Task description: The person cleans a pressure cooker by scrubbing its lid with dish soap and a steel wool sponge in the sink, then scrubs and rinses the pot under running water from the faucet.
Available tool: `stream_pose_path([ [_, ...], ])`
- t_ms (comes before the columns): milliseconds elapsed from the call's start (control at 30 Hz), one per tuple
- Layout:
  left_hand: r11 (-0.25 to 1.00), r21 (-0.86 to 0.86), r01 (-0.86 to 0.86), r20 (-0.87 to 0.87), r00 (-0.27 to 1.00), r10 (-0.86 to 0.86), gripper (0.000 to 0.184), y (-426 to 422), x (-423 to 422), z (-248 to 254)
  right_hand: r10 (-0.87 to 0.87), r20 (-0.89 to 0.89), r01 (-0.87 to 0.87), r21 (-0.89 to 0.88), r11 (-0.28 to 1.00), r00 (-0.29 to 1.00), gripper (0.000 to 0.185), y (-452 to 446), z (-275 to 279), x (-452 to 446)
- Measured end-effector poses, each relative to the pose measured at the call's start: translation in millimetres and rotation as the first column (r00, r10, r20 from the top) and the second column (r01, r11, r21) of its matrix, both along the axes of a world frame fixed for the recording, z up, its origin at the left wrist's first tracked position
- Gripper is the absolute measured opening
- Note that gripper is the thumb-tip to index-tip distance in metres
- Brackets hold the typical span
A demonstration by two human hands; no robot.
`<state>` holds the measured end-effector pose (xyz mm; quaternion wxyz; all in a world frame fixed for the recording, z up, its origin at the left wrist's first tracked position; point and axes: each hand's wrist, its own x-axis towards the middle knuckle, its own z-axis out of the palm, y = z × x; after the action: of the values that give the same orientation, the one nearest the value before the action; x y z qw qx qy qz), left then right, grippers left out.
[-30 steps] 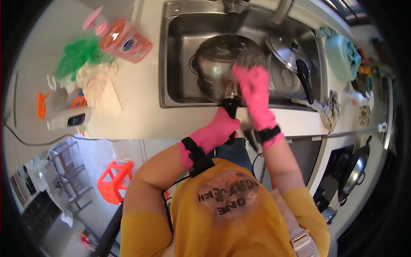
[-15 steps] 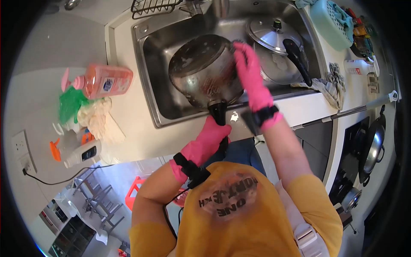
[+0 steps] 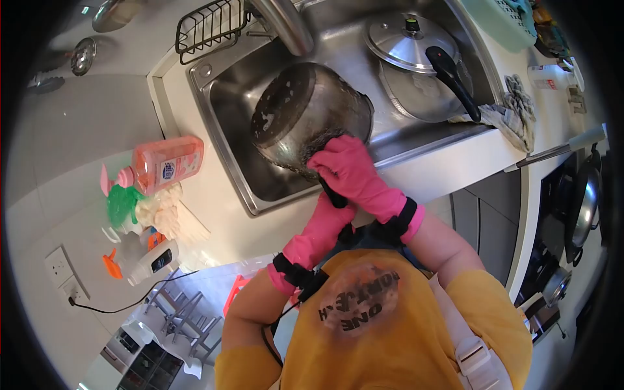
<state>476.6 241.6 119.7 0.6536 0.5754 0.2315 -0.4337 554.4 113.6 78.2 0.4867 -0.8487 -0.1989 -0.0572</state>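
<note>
A stained metal pot (image 3: 341,107) is tilted over the left side of the sink, its dark, worn base turned up and to the left. My left hand (image 3: 327,224), in a pink rubber glove, is wrapped round the pot's black handle (image 3: 334,194). My right hand (image 3: 348,166), gloved the same way, presses on the pot's side close to the handle joint. Under its curled fingers shows a dark grey steel wool scrubber (image 3: 320,142), mostly covered by the glove.
A metal lid (image 3: 406,45) with a black-handled pan (image 3: 419,94) lies in the sink's right part. The faucet (image 3: 286,26) hangs above the pot. Left on the counter are a pink soap bottle (image 3: 170,164) and cloths; a grey rag (image 3: 510,120) drapes the right edge.
My right hand has come from the pot's far right side down to near the handle. The pot has turned, its base now facing more to the left. My left hand keeps its grip.
</note>
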Motion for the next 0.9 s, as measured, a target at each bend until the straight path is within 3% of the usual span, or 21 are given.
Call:
stream_pose_path([
  [33,0.999,0.030,-0.014,-0.020,1.000,0.014,0.050,0.8,0.9,0.7,0.091,-0.073,-0.094,-0.035,0.995,0.993,0.011,-3.1,1.2,2.3],
  [67,0.998,0.060,-0.026,-0.044,0.999,0.029,0.048,1.2,-1.5,1.6,-0.001,0.051,-0.001,0.041,0.999,0.999,0.014,-7.4,-4.0,25.1],
  [167,0.997,0.072,-0.027,-0.071,0.997,0.033,0.045,7.4,-8.3,-1.3,-0.118,-0.054,0.124,0.113,0.986,0.992,0.020,-32.9,-10.4,113.3],
  [267,0.997,0.068,0.048,-0.078,0.996,-0.042,0.044,23.5,2.0,4.3,0.008,-0.133,0.026,0.251,0.968,0.991,0.025,-27.7,-22.4,128.2],
  [300,0.991,0.101,0.092,-0.111,0.990,-0.081,0.040,29.2,5.3,7.0,0.064,0.072,-0.075,0.163,0.984,0.995,0.025,-21.0,-15.2,122.6],
  [367,0.976,0.135,0.170,-0.164,0.975,-0.147,0.035,37.1,11.1,6.8,0.214,0.428,-0.209,-0.060,0.976,0.878,0.027,-5.0,1.3,89.6],
  [467,0.959,0.156,0.235,-0.186,0.961,-0.205,0.032,42.0,18.8,2.6,0.368,0.505,-0.389,-0.067,0.919,0.781,0.025,6.1,-22.6,99.0],
  [500,0.959,0.170,0.229,-0.185,0.963,-0.197,0.031,39.5,19.6,3.4,0.377,0.239,-0.390,0.010,0.921,0.895,0.024,3.7,-14.2,117.0],
  [533,0.957,0.185,0.225,-0.189,0.963,-0.190,0.030,37.8,18.0,5.4,0.373,-0.053,-0.368,0.085,0.926,0.926,0.023,-3.1,3.0,142.4],
  [567,0.962,0.185,0.200,-0.193,0.967,-0.164,0.030,37.6,16.5,5.3,0.357,-0.339,-0.326,0.146,0.934,0.871,0.022,-7.9,10.4,163.4],
  [633,0.973,0.174,0.154,-0.194,0.974,-0.119,0.029,37.3,13.8,-0.6,0.319,-0.177,-0.289,0.177,0.941,0.931,0.019,-6.2,11.6,166.9],
  [700,0.972,0.194,0.135,-0.179,0.979,-0.100,0.028,34.5,11.9,-0.8,0.384,-0.262,-0.318,0.259,0.912,0.886,0.020,-2.4,30.2,142.8],
  [800,0.966,0.220,0.139,-0.161,0.981,-0.105,0.029,32.1,11.5,-2.7,0.613,0.144,-0.617,-0.023,0.787,0.777,0.021,0.9,17.1,124.0],
  [900,0.971,0.217,0.097,-0.171,0.983,-0.060,0.030,28.1,12.2,1.4,0.410,-0.189,-0.389,0.138,0.911,0.893,0.021,-12.6,13.6,170.6],
])
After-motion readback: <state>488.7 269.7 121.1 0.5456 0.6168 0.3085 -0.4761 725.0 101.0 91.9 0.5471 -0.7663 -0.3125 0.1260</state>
